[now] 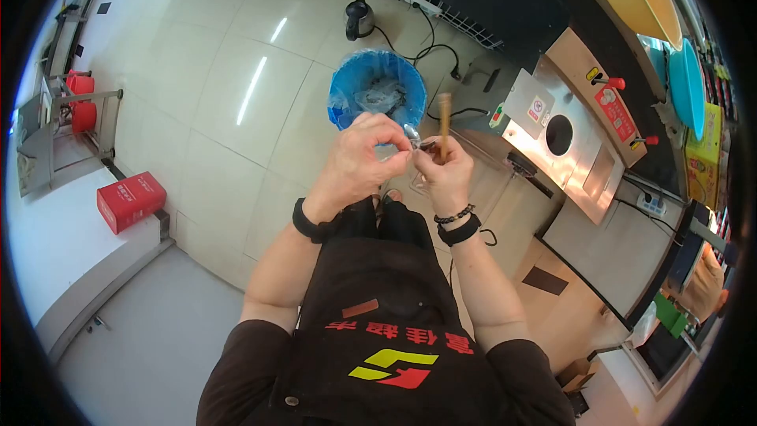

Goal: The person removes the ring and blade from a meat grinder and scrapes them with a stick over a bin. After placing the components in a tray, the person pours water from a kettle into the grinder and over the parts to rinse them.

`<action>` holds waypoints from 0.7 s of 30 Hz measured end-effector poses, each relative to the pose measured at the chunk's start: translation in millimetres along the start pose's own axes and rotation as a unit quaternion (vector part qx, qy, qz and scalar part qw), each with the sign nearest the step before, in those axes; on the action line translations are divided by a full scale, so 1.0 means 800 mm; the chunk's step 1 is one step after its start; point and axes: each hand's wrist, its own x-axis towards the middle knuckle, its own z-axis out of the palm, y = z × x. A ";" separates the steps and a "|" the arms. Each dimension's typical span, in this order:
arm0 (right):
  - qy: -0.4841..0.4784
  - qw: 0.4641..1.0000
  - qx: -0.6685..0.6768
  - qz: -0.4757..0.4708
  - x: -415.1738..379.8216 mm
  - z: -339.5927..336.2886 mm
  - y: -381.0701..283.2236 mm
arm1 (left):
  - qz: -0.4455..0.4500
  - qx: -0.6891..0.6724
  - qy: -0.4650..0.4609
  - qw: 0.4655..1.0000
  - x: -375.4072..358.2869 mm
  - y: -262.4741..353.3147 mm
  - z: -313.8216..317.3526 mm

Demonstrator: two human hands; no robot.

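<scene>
My left hand [363, 154] is closed in a pinch, thumb and forefinger meeting on a small clear, shiny piece [412, 136] that looks like thin plastic. Close beside it, my right hand [447, 177] is closed round a light-brown, wooden-looking stick [445, 118] that points up and away from me. Something small and dark lies between the two hands, too small to name. Both hands are held in front of my apron, just on the near side of a blue bin [339, 93] with a clear liner and some crumpled plastic inside.
A dark kettle [359, 19] stands on the tiled floor beyond the bin, near a black cable. At right is a metal-topped machine [544, 130] with red-knobbed levers. A red box [132, 201] sits on the white surface at left. Yellow and blue basins hang upper right.
</scene>
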 end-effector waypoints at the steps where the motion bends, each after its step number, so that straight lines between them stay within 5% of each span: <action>1: 0.018 0.999 0.045 0.020 0.002 -0.002 0.001 | -0.027 -0.011 -0.009 1.000 -0.003 0.001 0.000; 8: -0.029 0.956 0.254 0.140 0.002 -0.012 -0.010 | -0.087 -0.059 0.046 0.993 -0.017 -0.008 0.008; 21: -0.030 0.964 0.233 0.126 0.018 -0.005 -0.025 | -0.164 -0.191 -0.100 0.963 0.041 -0.043 0.005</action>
